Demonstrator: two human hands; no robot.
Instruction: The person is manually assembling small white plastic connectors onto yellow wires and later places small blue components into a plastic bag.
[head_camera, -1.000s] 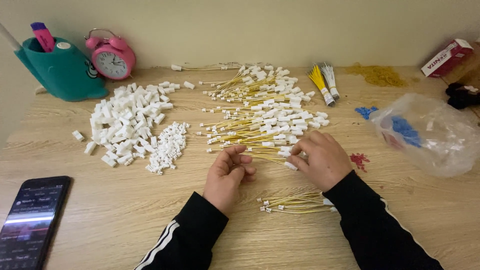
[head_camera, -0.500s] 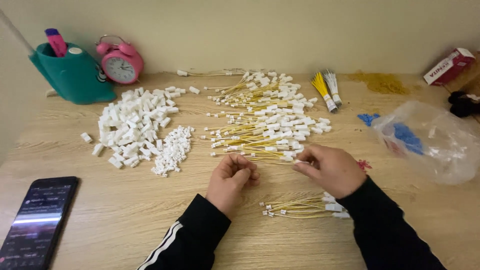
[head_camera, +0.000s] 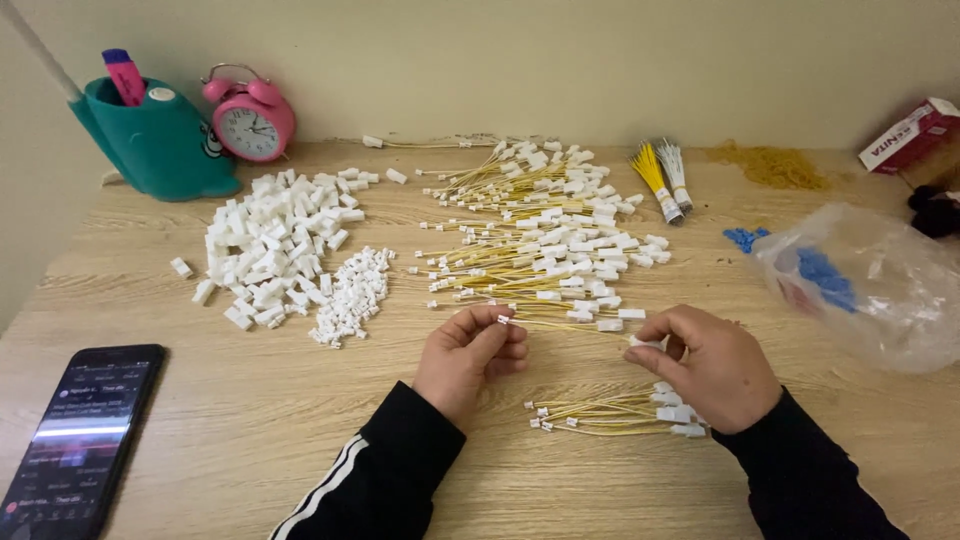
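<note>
Pinching one thin yellow wire (head_camera: 570, 325) between both hands, stretched across the gap. Curling the left hand (head_camera: 470, 355) nearly shut at seven o'clock of the view's centre, thumb and forefinger nipping the small white connector (head_camera: 503, 319) at the wire's left end. Closing the right hand (head_camera: 712, 365) loosely at five o'clock, fingertips gripping the white connector (head_camera: 640, 341) at the wire's other end, remaining fingers bent inward. Resting both wrists in black sleeves (head_camera: 400, 470) on the wooden worktop (head_camera: 250, 420).

Lying just below the hands, at six o'clock, a small bundle of finished yellow wires (head_camera: 610, 412), partly tucked under the right palm. Spreading at twelve o'clock of the hands, a large loose heap of yellow wires with white ends (head_camera: 540, 230). Sitting at ten o'clock, a pile of white plastic housings (head_camera: 275, 245), with a smaller pile of tiny white pieces (head_camera: 350, 295) just beside it. Lying at eight o'clock, a dark phone with a lit screen (head_camera: 80, 435). Standing at eleven o'clock against the wall, a teal pen holder (head_camera: 160, 145) touching a pink alarm clock (head_camera: 252, 118). Sagging at three o'clock, a clear plastic bag holding blue pieces (head_camera: 870, 285). Lying at one o'clock, two tied wire bundles, yellow and white (head_camera: 662, 180).
</note>
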